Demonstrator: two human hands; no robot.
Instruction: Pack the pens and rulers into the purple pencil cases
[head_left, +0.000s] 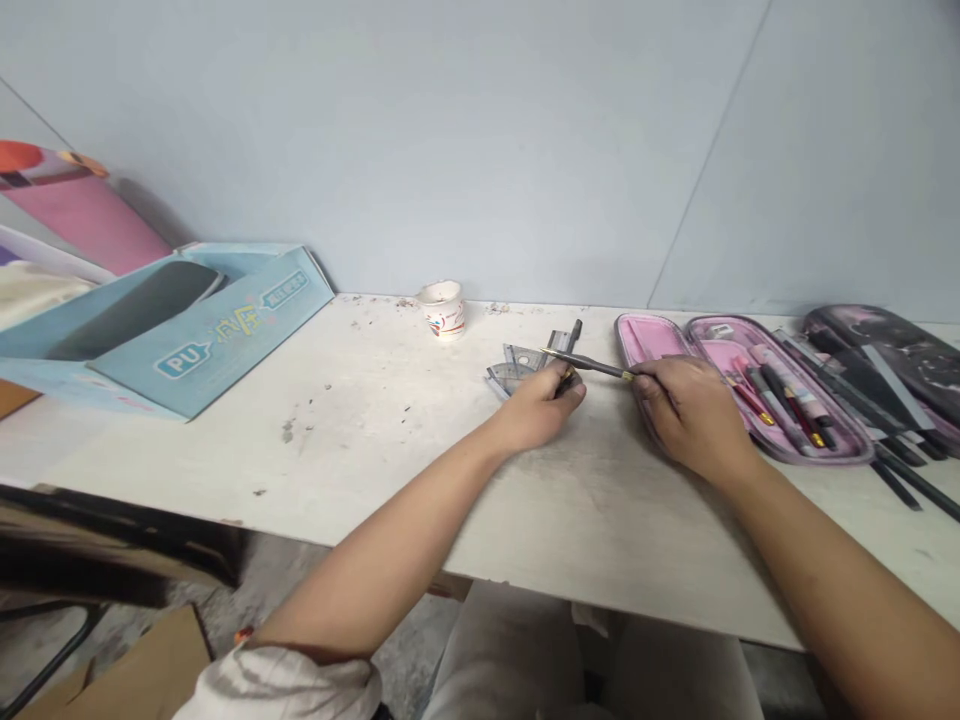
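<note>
My right hand [690,412] pinches one end of a slim dark pen [592,365] with gold trim and holds it level just above the white table [360,440]. My left hand [541,405] rests with its fingers curled on the table beside the pen's other end. Its fingertips touch a stack of clear plastic set squares and rulers [517,365], and I cannot tell whether they grip anything. Just right of my right hand lies an open pink pencil case [656,338] with several pens in it.
A small white cup [442,308] stands by the wall. At the left end lies a light blue cardboard box [202,335] on its side. A dark pencil case [892,350] and loose black pens [907,478] lie at the far right. A brown cardboard piece [142,665] sits below the table's front edge.
</note>
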